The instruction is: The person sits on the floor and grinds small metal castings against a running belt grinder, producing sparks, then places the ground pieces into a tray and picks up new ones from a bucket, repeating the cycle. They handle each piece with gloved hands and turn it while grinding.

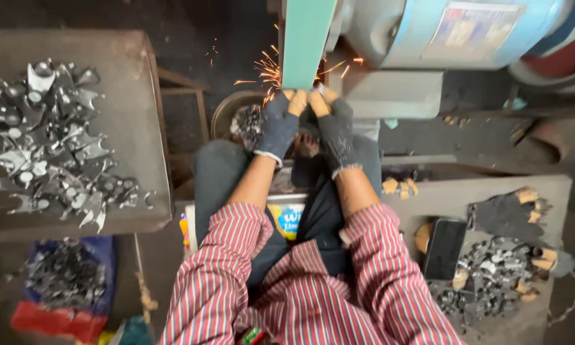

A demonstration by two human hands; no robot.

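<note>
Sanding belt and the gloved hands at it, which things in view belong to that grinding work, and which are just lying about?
In use:
left hand and right hand, gloved, pressed together at the belt
green sanding belt, throwing sparks
blue motor housing
heap of metal parts on the left table

Lying about:
spare gloves
black phone
blue and red bag

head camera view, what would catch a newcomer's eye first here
Orange sparks spray at top centre, where both gloved hands, left hand and right hand, press against a green belt. On the left, a table holds a heap of shiny metal parts.
</note>
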